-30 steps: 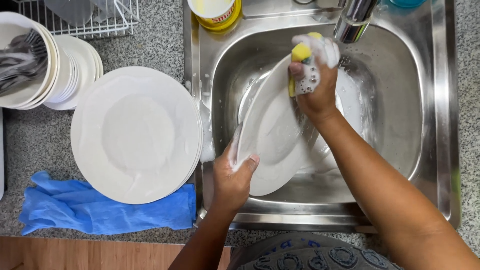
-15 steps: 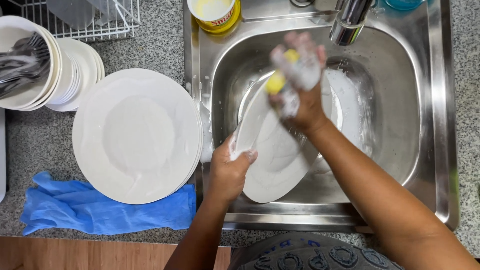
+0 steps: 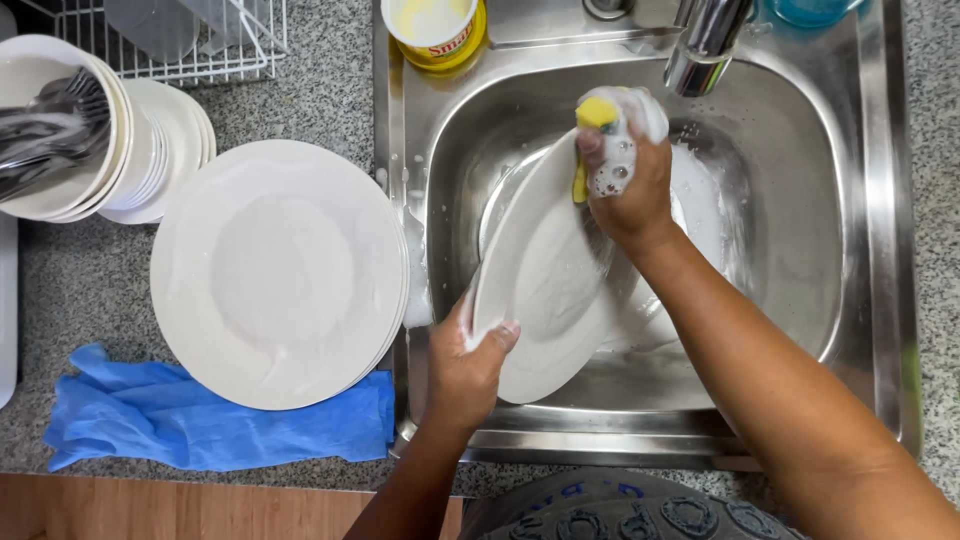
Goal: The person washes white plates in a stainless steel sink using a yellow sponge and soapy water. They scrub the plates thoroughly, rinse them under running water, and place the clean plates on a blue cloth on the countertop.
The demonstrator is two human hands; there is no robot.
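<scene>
— What are your hands doing?

— My left hand point(image 3: 468, 368) is gripping the lower edge of a white plate point(image 3: 545, 290), fingers point(image 3: 492, 338) curled shut over the rim, thumb behind it. The plate is standing tilted inside the sink point(image 3: 880, 250), in the centre of the frame, with its upper edge pointing toward the tap point(image 3: 705, 45).

— And the right one?

— My right hand point(image 3: 625, 185) is closing tight around a soapy yellow sponge point(image 3: 595, 125), pressing it against the top rim of the plate. Foam is covering my knuckles.

— What is lying around you?

— More wet white dishes are lying under the plate in the sink. On the desk, left of the sink, a stack of plates point(image 3: 280, 270) is sitting, partly on a blue cloth point(image 3: 200, 430) at the lower left. Bowls point(image 3: 120, 140) holding cutlery point(image 3: 45, 130) are standing at the upper left, just below a wire rack point(image 3: 180, 40). A yellow tub point(image 3: 440, 30) is resting on the sink's top edge.
</scene>
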